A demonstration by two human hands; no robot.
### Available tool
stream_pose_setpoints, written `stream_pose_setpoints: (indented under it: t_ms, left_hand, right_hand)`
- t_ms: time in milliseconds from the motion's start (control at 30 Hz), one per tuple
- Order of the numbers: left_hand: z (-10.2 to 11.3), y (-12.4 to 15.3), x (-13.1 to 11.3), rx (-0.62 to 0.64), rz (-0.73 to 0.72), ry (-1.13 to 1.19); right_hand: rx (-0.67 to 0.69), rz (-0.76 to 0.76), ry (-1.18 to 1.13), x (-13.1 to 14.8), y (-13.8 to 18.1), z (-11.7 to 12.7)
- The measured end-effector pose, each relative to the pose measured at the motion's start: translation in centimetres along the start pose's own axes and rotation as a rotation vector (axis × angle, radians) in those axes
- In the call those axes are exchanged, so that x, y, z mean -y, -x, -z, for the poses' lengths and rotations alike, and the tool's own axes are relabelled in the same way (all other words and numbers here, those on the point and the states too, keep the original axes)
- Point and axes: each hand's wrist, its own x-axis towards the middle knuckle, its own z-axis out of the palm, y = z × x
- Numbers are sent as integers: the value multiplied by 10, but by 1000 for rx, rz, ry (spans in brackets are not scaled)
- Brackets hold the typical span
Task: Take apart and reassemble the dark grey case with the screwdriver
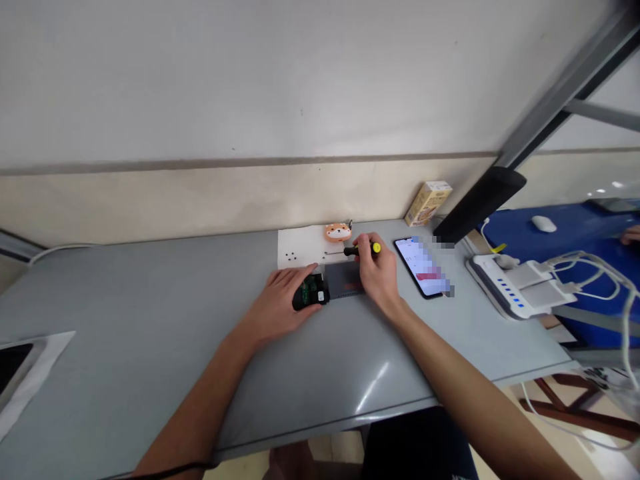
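Note:
My left hand [280, 303] is closed around the left end of a black device with an exposed green circuit board [305, 293], which lies on the table. Touching or joined to its right side is a dark grey panel [343, 280]; I cannot tell which. In my right hand [379, 270] is a screwdriver [351, 251] with a black handle and a yellow end, held nearly level, its thin shaft pointing left. Its tip is over a sheet of white paper [305, 239], near a tiny dark piece. Several small dark screws [291, 256] lie on that paper.
An orange and white animal-faced case [339, 232] sits at the paper's back edge. To the right are a lit phone [417, 267], a small carton [428, 203], a black padded post [480, 203] and a power strip [515, 287] with white cables. Another person's hand [631, 235] shows far right.

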Motion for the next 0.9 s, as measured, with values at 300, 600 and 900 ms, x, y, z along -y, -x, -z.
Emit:
stream_pose_setpoints:
  t_ms: [300, 600, 900]
  left_hand:
    - [-1, -3, 1, -20, 44, 69]
    - [0, -2, -2, -33, 116, 94]
    - [-4, -2, 2, -162, 119, 85]
  right_hand:
    - [-8, -52, -121, 4, 5, -1]
    - [-35, -252, -329, -4, 4, -8]
    - [-35, -299, -319, -2, 1, -3]
